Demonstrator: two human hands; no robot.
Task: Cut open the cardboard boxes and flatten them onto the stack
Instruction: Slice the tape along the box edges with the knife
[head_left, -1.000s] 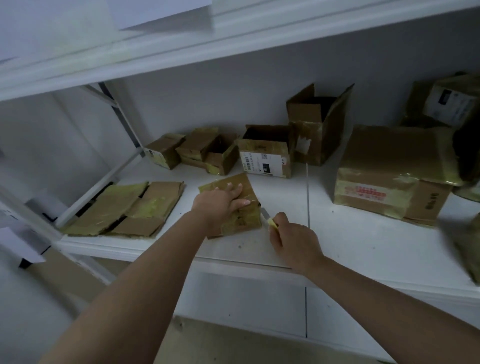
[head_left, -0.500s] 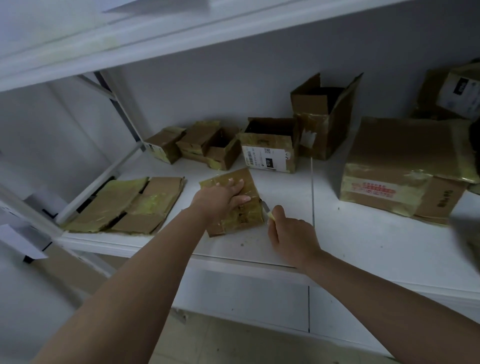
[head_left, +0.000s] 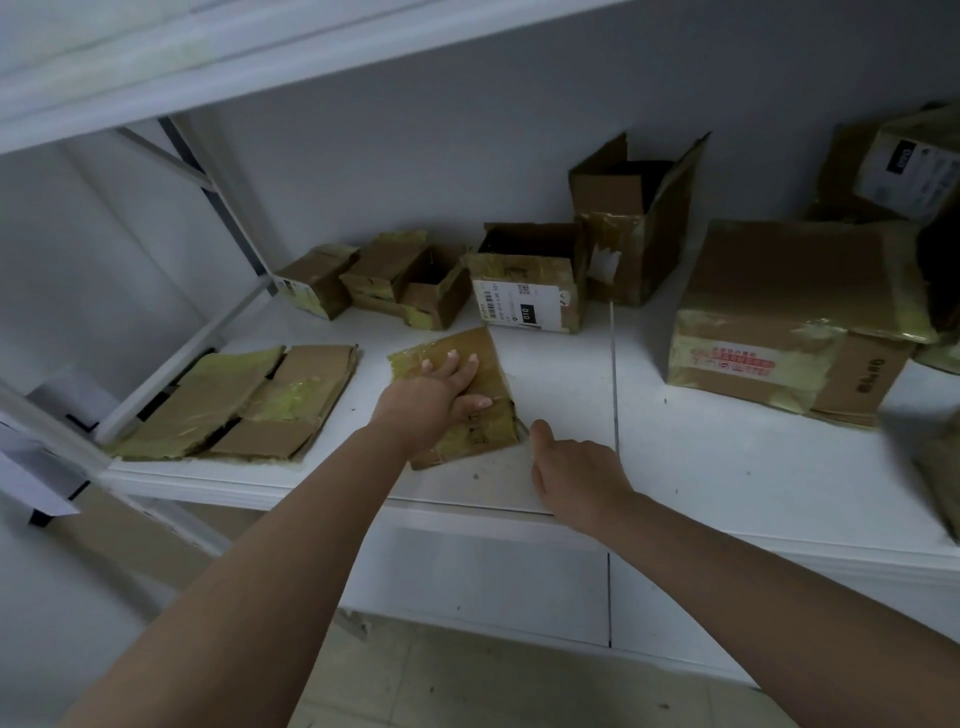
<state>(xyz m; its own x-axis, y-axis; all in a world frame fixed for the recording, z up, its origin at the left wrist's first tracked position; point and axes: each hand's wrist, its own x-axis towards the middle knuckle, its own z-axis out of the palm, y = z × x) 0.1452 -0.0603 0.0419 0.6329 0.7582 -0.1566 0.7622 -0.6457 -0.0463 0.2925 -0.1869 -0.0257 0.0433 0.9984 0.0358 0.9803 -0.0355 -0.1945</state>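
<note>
A small flat cardboard box (head_left: 480, 441), wrapped in yellowish tape, lies on the white shelf (head_left: 701, 467). My left hand (head_left: 436, 395) presses flat on top of it with the fingers spread. My right hand (head_left: 571, 467) is closed at the box's near right corner, thumb pointing at the box. The cutter it holds is almost hidden; only a dark tip shows at the corner. The stack of flattened cardboard (head_left: 244, 405) lies at the shelf's left end, apart from the box.
Behind stand two small taped boxes (head_left: 317, 280), an open labelled box (head_left: 524, 291) and a taller open box (head_left: 634, 228). A large taped box (head_left: 779, 322) sits at right, with more boxes (head_left: 914, 166) beyond. An upper shelf hangs overhead.
My right hand has slid along the box's right edge toward its near corner, and the yellow cutter handle no longer shows. My left hand stays pressed on the box.
</note>
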